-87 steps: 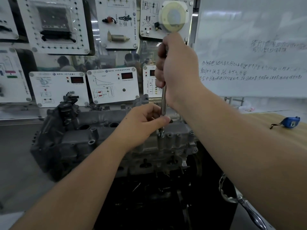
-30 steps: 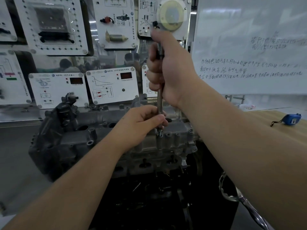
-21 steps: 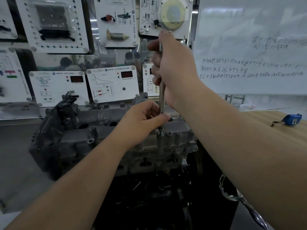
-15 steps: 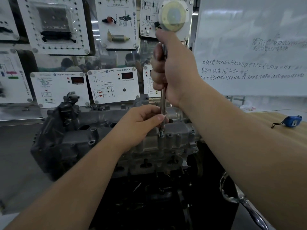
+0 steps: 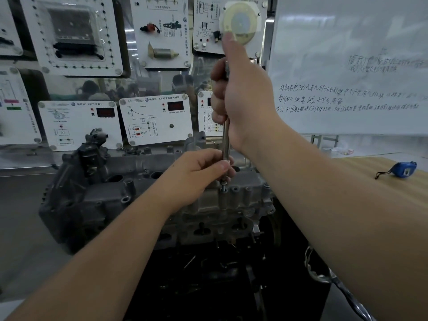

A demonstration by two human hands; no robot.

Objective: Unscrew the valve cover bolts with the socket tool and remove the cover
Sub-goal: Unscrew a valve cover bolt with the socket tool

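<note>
Single head-worn view, looking forward and down, close over the engine [image 5: 162,200]

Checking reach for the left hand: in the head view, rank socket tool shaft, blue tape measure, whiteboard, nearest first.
From the left hand:
1. Socket tool shaft: pinched in its fingers, over the valve cover.
2. Blue tape measure: right, on the wooden table.
3. Whiteboard: upper right, behind the table.

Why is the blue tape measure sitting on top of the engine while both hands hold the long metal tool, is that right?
Not quite. In the head view the blue tape measure lies on the wooden table to the right, apart from the engine. The rest is right: the right hand grips the tool up high, and the left hand pinches it low down.
</note>
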